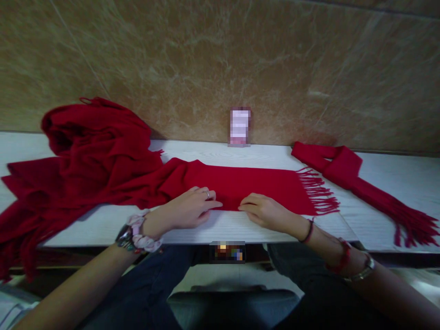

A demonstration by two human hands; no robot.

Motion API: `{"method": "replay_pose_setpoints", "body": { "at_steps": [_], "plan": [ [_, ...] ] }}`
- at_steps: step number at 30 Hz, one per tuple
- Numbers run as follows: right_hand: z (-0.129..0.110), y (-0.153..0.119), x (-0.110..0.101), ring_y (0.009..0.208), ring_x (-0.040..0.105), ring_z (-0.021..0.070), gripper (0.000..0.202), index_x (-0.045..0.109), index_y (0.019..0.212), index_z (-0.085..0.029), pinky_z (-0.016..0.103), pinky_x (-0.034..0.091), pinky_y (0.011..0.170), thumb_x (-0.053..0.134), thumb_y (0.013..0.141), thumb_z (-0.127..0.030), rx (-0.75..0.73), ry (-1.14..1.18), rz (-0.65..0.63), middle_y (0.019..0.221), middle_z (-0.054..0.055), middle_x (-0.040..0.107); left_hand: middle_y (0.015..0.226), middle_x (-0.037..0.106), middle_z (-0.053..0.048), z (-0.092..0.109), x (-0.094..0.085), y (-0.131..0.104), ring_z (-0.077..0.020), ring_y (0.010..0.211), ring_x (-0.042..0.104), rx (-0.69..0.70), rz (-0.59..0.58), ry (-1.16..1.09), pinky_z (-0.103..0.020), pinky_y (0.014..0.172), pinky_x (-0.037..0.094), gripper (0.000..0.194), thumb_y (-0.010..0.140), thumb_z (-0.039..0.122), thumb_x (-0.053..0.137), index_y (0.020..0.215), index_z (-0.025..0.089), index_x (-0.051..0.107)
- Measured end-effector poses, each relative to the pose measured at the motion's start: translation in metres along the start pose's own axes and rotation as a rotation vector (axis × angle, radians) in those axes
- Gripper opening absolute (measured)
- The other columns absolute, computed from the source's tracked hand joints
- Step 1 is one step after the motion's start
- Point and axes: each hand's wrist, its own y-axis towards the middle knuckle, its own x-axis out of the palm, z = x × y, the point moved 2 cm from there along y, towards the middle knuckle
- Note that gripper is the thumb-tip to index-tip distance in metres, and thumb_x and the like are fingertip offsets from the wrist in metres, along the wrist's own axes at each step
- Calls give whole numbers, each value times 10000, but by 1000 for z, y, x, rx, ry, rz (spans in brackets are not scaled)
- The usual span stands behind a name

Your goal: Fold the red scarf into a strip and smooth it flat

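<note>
A red scarf (254,183) lies stretched out on the white tabletop, its fringe (316,195) pointing right. On the scarf's near edge rests my left hand (194,206), fingers extended and apart, with a ring on one of them. Close by on the right, my right hand (263,211) has its fingers bent together on that same edge, pinching the cloth; the thumb is mostly hidden. Leftward, the flat part runs into a crumpled heap of red cloth (99,151).
Another red scarf (343,172), folded narrow with a fringed end, lies at the right. A blurred-out upright item (239,127) stands against the brown marbled wall (220,59). Red fringes hang over the front edge at left. A pixelated object (227,252) shows below the table edge.
</note>
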Motion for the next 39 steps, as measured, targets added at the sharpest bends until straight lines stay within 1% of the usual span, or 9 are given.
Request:
{"method": "replay_pose_setpoints", "body": {
  "at_steps": [5, 11, 19, 24, 28, 31, 33, 36, 39],
  "plan": [
    [1, 8, 1, 866, 582, 168, 195, 649, 896, -130, 329, 492, 805, 460, 851, -107, 64, -13, 11, 935, 99, 642, 1098, 574, -92, 9, 5, 13, -176, 993, 517, -10, 44, -30, -313, 869, 407, 285, 886, 177, 339, 1055, 140, 565],
    [10, 18, 1, 915, 606, 165, 221, 662, 918, -123, 318, 485, 849, 460, 835, -87, 148, 97, 34, 970, 98, 668, 1294, 464, -105, 1, 12, 10, -224, 1114, 453, -88, -9, 48, -369, 871, 412, 371, 882, 110, 309, 1159, 228, 525],
    [22, 27, 0, 1001, 604, 165, 297, 673, 967, -134, 328, 447, 931, 439, 806, -45, 358, 168, 8, 1063, 84, 668, 1275, 461, -99, 0, 6, 17, -236, 1095, 461, -136, -17, 43, -405, 851, 422, 310, 884, 173, 343, 1094, 251, 559],
    [30, 34, 4, 990, 596, 165, 317, 667, 986, -119, 309, 452, 910, 494, 747, -4, 414, 178, 14, 1062, 92, 660, 1362, 393, -57, -8, 12, 22, -237, 1281, 286, -44, -10, -72, -444, 998, 293, 269, 871, 151, 342, 1014, 226, 557],
    [33, 36, 9, 985, 579, 171, 324, 637, 1062, -102, 294, 463, 869, 521, 763, -50, 442, 126, 9, 1079, 113, 631, 1371, 398, -26, -16, 19, 25, -237, 1298, 255, -113, -30, -159, -475, 999, 268, 267, 874, 170, 314, 966, 238, 554],
    [33, 34, 11, 1064, 519, 219, 349, 589, 1158, -115, 363, 433, 905, 498, 826, -171, 398, -34, -23, 1161, 136, 573, 1334, 443, -28, -17, 24, 27, -212, 1242, 333, -157, 24, -166, -453, 969, 302, 301, 857, 156, 301, 999, 244, 551],
    [33, 29, 12, 1130, 462, 260, 390, 537, 1232, -153, 437, 404, 928, 453, 869, -270, 388, -122, -61, 1254, 128, 519, 1359, 418, -47, -16, 26, 28, -215, 1242, 336, -197, 41, -143, -455, 978, 292, 374, 844, 150, 303, 1140, 248, 509],
    [37, 21, 14, 1258, 320, 325, 461, 417, 1334, -239, 581, 309, 967, 375, 902, -395, 420, -166, -129, 1403, 81, 381, 1454, 281, -55, -15, 26, 28, -290, 1319, 215, -298, -29, -93, -543, 1013, 204, 484, 862, 209, 301, 1338, 276, 354],
    [46, 15, 15, 1322, 186, 371, 522, 302, 1389, -287, 689, 216, 952, 314, 904, -481, 462, -176, -197, 1476, 56, 245, 1503, 138, -38, -16, 25, 25, -393, 1342, 66, -423, -130, -81, -640, 992, 127, 505, 887, 327, 291, 1391, 323, 259]
  ]
}}
